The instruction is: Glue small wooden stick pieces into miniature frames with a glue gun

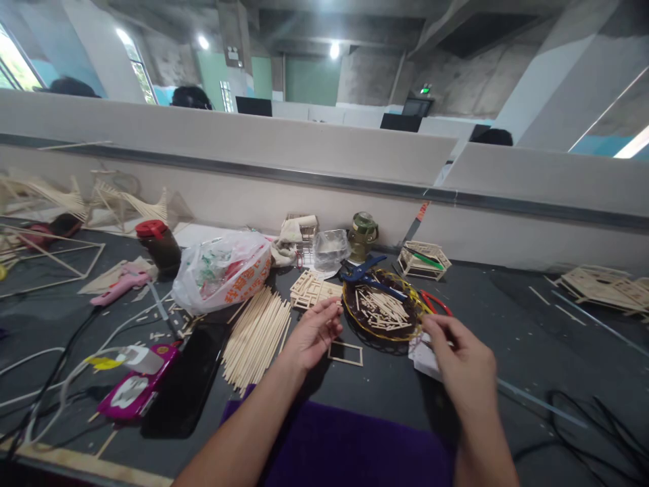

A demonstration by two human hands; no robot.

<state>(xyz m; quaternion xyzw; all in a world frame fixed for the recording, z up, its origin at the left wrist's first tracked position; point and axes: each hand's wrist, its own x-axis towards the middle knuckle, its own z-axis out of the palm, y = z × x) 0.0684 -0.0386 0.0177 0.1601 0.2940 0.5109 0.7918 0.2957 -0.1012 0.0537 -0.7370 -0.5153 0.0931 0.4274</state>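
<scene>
My left hand [315, 333] is above the middle of the desk, its thumb and fingertips drawn together. Anything between them is too small to make out. Just beyond its fingertips lies a small rectangular stick frame [345, 362], flat on the desk. My right hand [462, 362] pinches thumb and forefinger together beside the right rim of a yellow-edged basket [366, 331]; I cannot make out what it holds. Short wooden sticks [382, 308] fill the basket, and blue-handled pliers [372, 276] lie across it. Partly behind the right hand is a white box [424, 362].
Left of my hands lie long wooden sticks [257, 338], a black phone [185, 382], a magenta power strip [136, 385] and a pink glue gun [122, 287]. A plastic bag [223, 270], jar [362, 237] and stick model [423, 260] stand behind. Black cables [578, 419] coil at right.
</scene>
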